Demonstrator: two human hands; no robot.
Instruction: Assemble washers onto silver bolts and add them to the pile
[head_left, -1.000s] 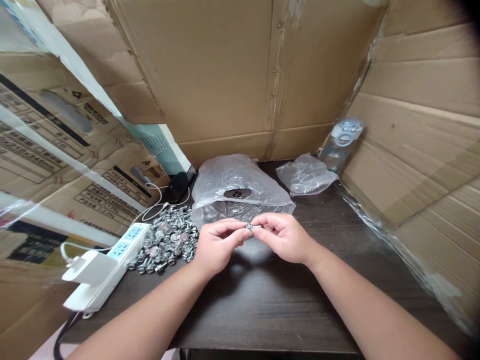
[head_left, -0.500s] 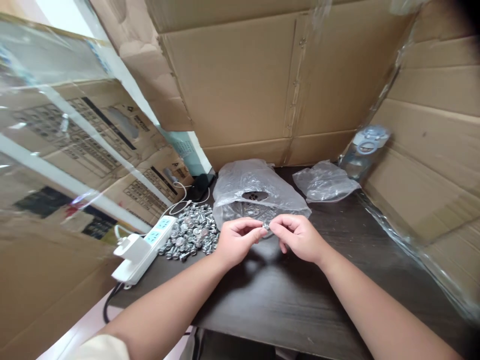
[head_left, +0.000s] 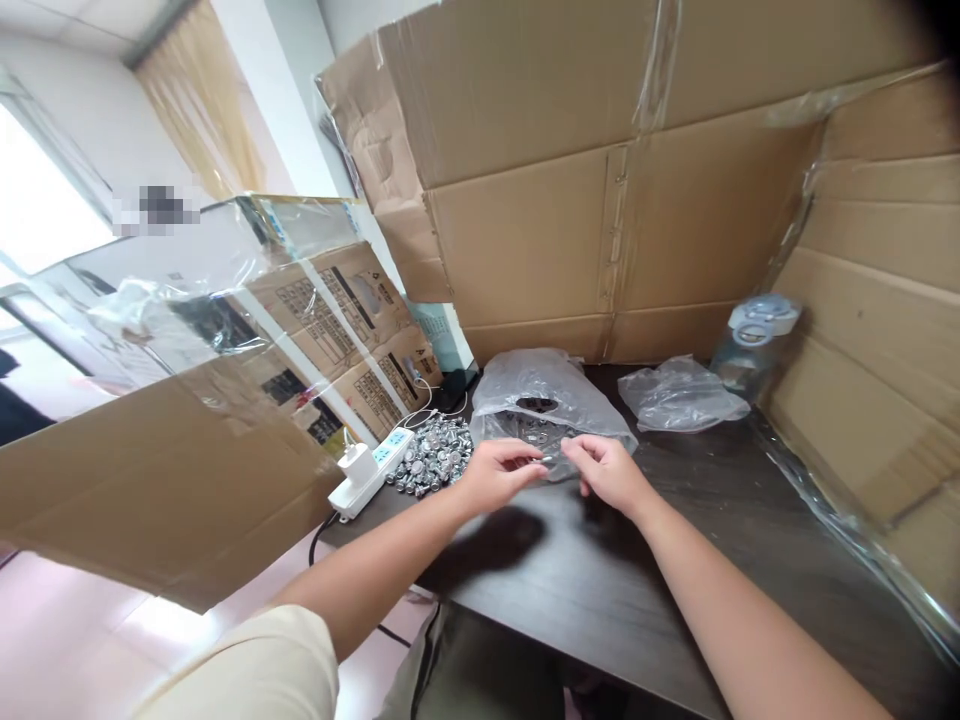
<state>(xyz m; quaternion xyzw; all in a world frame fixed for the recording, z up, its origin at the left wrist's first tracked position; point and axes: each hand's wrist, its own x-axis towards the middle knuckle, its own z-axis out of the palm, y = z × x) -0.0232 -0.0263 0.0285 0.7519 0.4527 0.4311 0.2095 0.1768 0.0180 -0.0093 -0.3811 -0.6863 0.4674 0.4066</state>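
Observation:
My left hand (head_left: 504,474) is closed in a pinch on a small silver bolt (head_left: 546,460), whose end sticks out past the fingertips. Just to its right, my right hand (head_left: 604,468) has thumb and forefinger pressed together; whatever they may hold is too small to make out. A narrow gap separates the two sets of fingertips. Behind them lies a clear plastic bag (head_left: 517,385) with its mouth towards me and small metal parts inside. Left of the bag, a heap of silver bolts (head_left: 435,455) rests on the dark table (head_left: 555,570).
A white power strip (head_left: 367,485) with a plugged-in charger borders the bolts on the left, and a black phone (head_left: 456,388) lies behind. Another clear bag (head_left: 682,393) and a water bottle (head_left: 754,340) stand back right. Cardboard walls (head_left: 532,250) enclose the table.
My fingertips have moved apart, and the small bolt stays with my left hand. The view has swung left and up, showing more of the room.

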